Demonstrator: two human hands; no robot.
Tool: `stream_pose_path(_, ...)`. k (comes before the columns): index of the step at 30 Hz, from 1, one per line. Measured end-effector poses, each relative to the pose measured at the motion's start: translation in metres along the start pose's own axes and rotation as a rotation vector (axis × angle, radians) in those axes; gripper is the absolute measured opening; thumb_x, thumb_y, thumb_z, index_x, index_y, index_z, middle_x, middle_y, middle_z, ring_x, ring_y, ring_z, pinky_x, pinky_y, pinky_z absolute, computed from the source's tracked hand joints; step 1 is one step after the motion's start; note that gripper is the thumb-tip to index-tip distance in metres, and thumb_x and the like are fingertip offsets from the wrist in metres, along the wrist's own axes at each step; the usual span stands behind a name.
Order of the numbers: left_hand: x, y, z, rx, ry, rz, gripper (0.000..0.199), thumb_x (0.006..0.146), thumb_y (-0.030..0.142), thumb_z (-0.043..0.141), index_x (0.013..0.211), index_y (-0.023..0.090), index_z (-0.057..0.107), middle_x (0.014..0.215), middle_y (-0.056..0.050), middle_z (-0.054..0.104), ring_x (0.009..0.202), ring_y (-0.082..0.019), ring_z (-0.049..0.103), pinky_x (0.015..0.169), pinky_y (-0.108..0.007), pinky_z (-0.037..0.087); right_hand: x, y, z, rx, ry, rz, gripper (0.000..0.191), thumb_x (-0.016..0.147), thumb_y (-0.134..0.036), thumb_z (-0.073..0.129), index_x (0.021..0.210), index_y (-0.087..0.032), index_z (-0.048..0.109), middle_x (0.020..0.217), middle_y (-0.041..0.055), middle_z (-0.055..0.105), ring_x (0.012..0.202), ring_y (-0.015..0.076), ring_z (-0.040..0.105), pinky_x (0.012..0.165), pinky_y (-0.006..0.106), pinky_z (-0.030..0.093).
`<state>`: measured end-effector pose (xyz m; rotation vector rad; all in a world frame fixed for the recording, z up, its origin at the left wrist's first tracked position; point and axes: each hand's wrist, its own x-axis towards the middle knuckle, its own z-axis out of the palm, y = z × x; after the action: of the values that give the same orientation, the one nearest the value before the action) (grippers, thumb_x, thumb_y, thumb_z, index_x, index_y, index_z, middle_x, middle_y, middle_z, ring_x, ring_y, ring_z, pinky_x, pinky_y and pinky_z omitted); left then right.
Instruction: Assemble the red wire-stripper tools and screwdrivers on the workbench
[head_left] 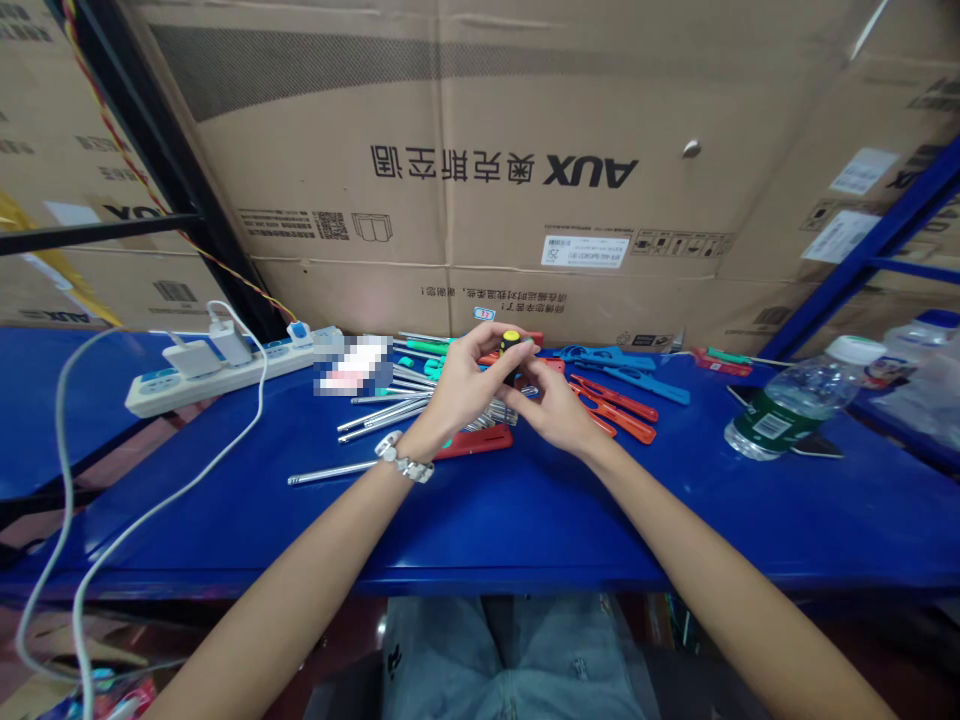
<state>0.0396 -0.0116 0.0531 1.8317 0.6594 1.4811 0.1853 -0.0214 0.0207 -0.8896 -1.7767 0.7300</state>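
My left hand (472, 375), with a silver watch or bracelet at the wrist, is closed around a black-and-yellow screwdriver (511, 338), whose handle end points up. My right hand (556, 402) meets it from the right, fingers bent and closed just below the handle; what they pinch is hidden. Under the hands lie several silver metal rods (386, 415) and a red plastic piece with a slot (480, 440). One longer rod (330, 473) lies nearer to me. Orange-red plastic pieces (619, 410) and blue ones (637, 375) are spread right of my right hand.
A power strip (232, 365) with chargers and a white cable (251, 420) lies at left. At right, a water bottle (802, 400) stands by a dark flat object (821, 445). A large cardboard box (480, 100) walls off the back of the blue table (525, 530).
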Motion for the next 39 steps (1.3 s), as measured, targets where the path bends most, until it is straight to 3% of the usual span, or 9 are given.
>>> stream_pose_path(4, 0.002, 0.002, -0.008, 0.026, -0.190, -0.059, 0.029, 0.099, 0.044, 0.055, 0.109, 0.021, 0.069, 0.118, -0.011, 0.073, 0.109, -0.021, 0.068, 0.090, -0.034, 0.054, 0.002, -0.005, -0.010, 0.058, -0.136, -0.015, 0.026, 0.090, -0.045, 0.063, 0.083, -0.020, 0.066, 0.077, 0.0019, 0.064, 0.076, 0.0185, 0.059, 0.073, 0.034, 0.047)
stream_pose_path(9, -0.001, -0.006, 0.007, 0.154, 0.177, 0.006, 0.037, 0.078, 0.043, 0.083, 0.099, 0.019, 0.064, 0.102, -0.007, 0.072, 0.094, -0.019, 0.068, 0.088, -0.034, 0.053, 0.003, 0.007, 0.003, -0.066, 0.152, 0.023, 0.033, 0.078, -0.039, 0.073, 0.063, -0.022, 0.050, 0.061, -0.0027, 0.051, 0.059, 0.0140, 0.045, 0.057, 0.030, 0.036)
stream_pose_path(12, -0.001, -0.008, 0.010, 0.177, 0.207, 0.024, 0.034, 0.076, 0.043, 0.084, 0.087, 0.018, 0.062, 0.088, -0.004, 0.070, 0.084, -0.018, 0.066, 0.082, -0.033, 0.053, 0.001, 0.008, 0.007, -0.152, 0.233, 0.068, 0.036, 0.075, -0.040, 0.077, 0.063, -0.022, 0.048, 0.060, -0.0034, 0.049, 0.057, 0.0137, 0.044, 0.055, 0.030, 0.037)
stream_pose_path(16, 0.002, -0.002, -0.003, 0.085, -0.072, -0.002, 0.022, 0.091, 0.039, 0.067, 0.099, 0.019, 0.070, 0.100, -0.008, 0.075, 0.093, -0.020, 0.070, 0.089, -0.036, 0.054, 0.001, 0.000, -0.005, -0.050, 0.024, 0.032, 0.029, 0.085, -0.047, 0.070, 0.094, -0.020, 0.066, 0.079, 0.0023, 0.065, 0.070, 0.0179, 0.057, 0.064, 0.032, 0.048)
stream_pose_path(19, 0.001, 0.002, -0.008, 0.017, -0.241, -0.036, 0.028, 0.098, 0.040, 0.057, 0.111, 0.019, 0.069, 0.113, -0.010, 0.075, 0.106, -0.022, 0.070, 0.098, -0.039, 0.053, 0.002, -0.002, -0.015, 0.047, -0.169, 0.061, 0.033, 0.090, -0.051, 0.063, 0.096, -0.020, 0.070, 0.077, 0.0025, 0.066, 0.071, 0.0190, 0.060, 0.066, 0.034, 0.050)
stream_pose_path(26, -0.002, -0.003, 0.012, 0.094, 0.159, -0.015, 0.037, 0.075, 0.043, 0.085, 0.093, 0.019, 0.064, 0.092, -0.005, 0.073, 0.083, -0.017, 0.068, 0.079, -0.032, 0.055, 0.006, 0.011, 0.002, -0.068, 0.096, 0.058, 0.021, 0.078, -0.037, 0.072, 0.071, -0.018, 0.064, 0.069, 0.0017, 0.064, 0.067, 0.0185, 0.056, 0.065, 0.033, 0.047)
stream_pose_path(30, -0.003, -0.001, 0.011, 0.038, 0.065, -0.024, 0.023, 0.088, 0.039, 0.073, 0.094, 0.018, 0.068, 0.095, -0.007, 0.075, 0.088, -0.019, 0.070, 0.081, -0.033, 0.057, 0.005, 0.006, 0.002, -0.114, 0.101, 0.067, 0.027, 0.078, -0.043, 0.073, 0.075, -0.018, 0.063, 0.072, 0.0027, 0.063, 0.067, 0.0179, 0.054, 0.065, 0.033, 0.046)
stream_pose_path(35, -0.002, 0.004, 0.001, -0.027, -0.185, -0.073, 0.027, 0.099, 0.038, 0.056, 0.117, 0.021, 0.067, 0.119, -0.011, 0.073, 0.114, -0.023, 0.067, 0.096, -0.037, 0.055, 0.004, -0.007, -0.015, 0.073, -0.199, 0.027, 0.030, 0.087, -0.051, 0.067, 0.092, -0.021, 0.071, 0.086, 0.0033, 0.069, 0.081, 0.0206, 0.060, 0.078, 0.037, 0.051)
stream_pose_path(39, -0.008, -0.005, -0.011, 0.087, -0.033, -0.065, 0.027, 0.099, 0.043, 0.054, 0.108, 0.020, 0.066, 0.117, -0.010, 0.072, 0.111, -0.022, 0.066, 0.096, -0.038, 0.052, 0.006, -0.001, -0.019, 0.081, -0.175, 0.033, 0.031, 0.085, -0.051, 0.072, 0.081, -0.020, 0.069, 0.079, 0.0015, 0.067, 0.077, 0.0194, 0.060, 0.079, 0.038, 0.050)
